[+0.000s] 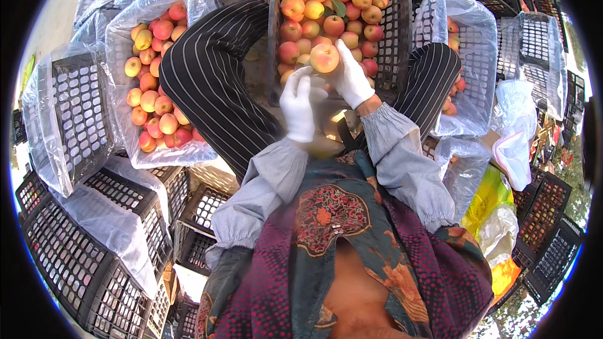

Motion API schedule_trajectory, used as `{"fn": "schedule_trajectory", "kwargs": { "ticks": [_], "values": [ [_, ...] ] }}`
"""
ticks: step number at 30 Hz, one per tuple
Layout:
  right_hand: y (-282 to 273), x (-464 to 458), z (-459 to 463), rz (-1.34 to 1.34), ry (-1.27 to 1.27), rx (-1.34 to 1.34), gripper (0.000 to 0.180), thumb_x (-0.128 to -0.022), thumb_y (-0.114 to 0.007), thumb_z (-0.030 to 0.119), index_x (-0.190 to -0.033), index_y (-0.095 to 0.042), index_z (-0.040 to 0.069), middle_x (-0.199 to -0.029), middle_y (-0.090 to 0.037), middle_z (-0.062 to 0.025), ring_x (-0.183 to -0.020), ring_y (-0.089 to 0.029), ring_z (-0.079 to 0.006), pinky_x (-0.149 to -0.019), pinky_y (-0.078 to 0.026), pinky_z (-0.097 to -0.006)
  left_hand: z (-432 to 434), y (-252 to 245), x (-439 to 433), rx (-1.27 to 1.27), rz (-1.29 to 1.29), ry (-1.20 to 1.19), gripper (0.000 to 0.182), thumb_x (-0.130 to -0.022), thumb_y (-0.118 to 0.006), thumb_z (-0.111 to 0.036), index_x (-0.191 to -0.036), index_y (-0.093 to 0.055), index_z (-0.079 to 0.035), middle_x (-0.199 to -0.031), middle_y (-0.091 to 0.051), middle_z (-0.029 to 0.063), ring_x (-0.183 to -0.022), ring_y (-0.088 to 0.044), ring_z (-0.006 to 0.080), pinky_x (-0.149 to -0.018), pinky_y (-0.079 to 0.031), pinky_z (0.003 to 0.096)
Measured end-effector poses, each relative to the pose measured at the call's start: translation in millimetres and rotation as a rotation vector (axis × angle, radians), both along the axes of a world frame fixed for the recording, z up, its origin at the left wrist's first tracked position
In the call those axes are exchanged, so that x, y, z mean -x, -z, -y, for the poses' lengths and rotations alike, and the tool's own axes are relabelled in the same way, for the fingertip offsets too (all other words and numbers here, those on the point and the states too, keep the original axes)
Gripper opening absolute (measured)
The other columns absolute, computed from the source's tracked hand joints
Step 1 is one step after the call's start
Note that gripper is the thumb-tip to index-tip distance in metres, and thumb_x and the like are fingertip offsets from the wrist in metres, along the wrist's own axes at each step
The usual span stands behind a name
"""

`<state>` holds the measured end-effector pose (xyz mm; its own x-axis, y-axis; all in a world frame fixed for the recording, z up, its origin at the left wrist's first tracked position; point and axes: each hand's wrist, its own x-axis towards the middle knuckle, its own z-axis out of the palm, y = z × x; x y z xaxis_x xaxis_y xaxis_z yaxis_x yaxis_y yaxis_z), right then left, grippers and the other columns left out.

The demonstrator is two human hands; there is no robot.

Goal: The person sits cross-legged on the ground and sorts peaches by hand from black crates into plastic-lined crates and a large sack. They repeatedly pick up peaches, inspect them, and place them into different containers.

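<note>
Both my hands wear white gloves and meet over a black plastic crate (395, 19) of red and yellow apples (334, 25) between my knees. A yellow-red apple (324, 58) is raised above the others. My right hand (352, 77) has its fingers against the right side of that apple, its palm partly hidden. My left hand (299, 103) is at the apple's lower left, fingers bent and slightly apart; whether its fingertips touch the apple cannot be told. A green leaf (338, 7) lies among the apples in the crate.
At left stands a plastic-lined crate (115, 56) with apples; another lined crate (476, 70) with apples is at right, beside my knee. Black crates (66, 240) are stacked at lower left. Clear plastic bags (516, 103) and a yellow bag (487, 193) lie at right.
</note>
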<state>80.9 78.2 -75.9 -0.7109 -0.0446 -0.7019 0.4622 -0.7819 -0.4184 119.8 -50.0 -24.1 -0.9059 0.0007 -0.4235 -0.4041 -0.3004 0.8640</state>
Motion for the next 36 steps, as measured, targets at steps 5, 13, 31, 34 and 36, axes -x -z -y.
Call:
{"fn": "schedule_trajectory", "kwargs": {
  "ticks": [5,13,31,34,36],
  "values": [
    [-14.0,-24.4,-0.5,-0.063,-0.042,-0.037,0.041,-0.101,-0.047,0.039,-0.115,-0.062,0.004,-0.105,-0.065,-0.0043,-0.092,-0.062,-0.0141,-0.078,-0.051,-0.0271,-0.2,1.7,-2.0,-0.108,0.099,0.019,0.031,-0.103,-0.043,-0.021,-0.122,-0.055,-0.001,-0.110,-0.062,0.0087,-0.085,-0.064,0.0140,-0.063,-0.054,0.0273],
    [-3.8,-14.7,-21.2,-0.337,-0.454,-0.956,0.033,-0.089,-0.064,0.020,-0.116,-0.064,0.000,-0.110,-0.067,-0.0111,-0.099,-0.064,-0.0176,-0.087,-0.050,-0.0296,-0.8,0.6,-4.0,-0.212,0.058,0.235,0.026,-0.097,-0.049,-0.018,-0.096,-0.065,0.002,-0.093,-0.066,0.0082,-0.077,-0.063,0.0152,-0.070,-0.050,0.0270],
    [20.4,0.6,-28.4,0.021,-0.049,0.110,0.043,-0.101,-0.041,0.034,-0.129,-0.048,0.003,-0.120,-0.060,-0.0178,-0.112,-0.058,-0.0352,-0.093,-0.049,-0.0504,3.0,3.9,-4.0,-0.345,0.140,0.061,0.041,-0.098,-0.046,-0.015,-0.136,-0.043,0.001,-0.098,-0.065,0.0165,-0.082,-0.067,0.0258,-0.078,-0.054,0.0329],
    [-4.3,-21.1,-27.9,-0.072,0.012,0.164,0.041,-0.102,-0.041,0.031,-0.125,-0.051,-0.002,-0.119,-0.061,-0.0191,-0.108,-0.060,-0.0318,-0.093,-0.049,-0.0437,0.4,6.5,-4.3,-0.270,0.090,0.124,0.052,-0.096,-0.052,-0.013,-0.144,-0.035,-0.001,-0.119,-0.058,0.0162,-0.099,-0.063,0.0219,-0.087,-0.052,0.0327],
    [-15.7,-26.4,-22.4,-0.168,-0.021,-0.081,0.034,-0.101,-0.046,0.022,-0.121,-0.055,-0.003,-0.115,-0.063,-0.0155,-0.105,-0.061,-0.0248,-0.092,-0.049,-0.0363,-2.6,6.9,-5.7,-0.234,0.068,0.157,0.062,-0.091,-0.061,-0.010,-0.146,-0.033,-0.002,-0.137,-0.047,0.0121,-0.119,-0.052,0.0178,-0.099,-0.045,0.0301]
  ]
}}
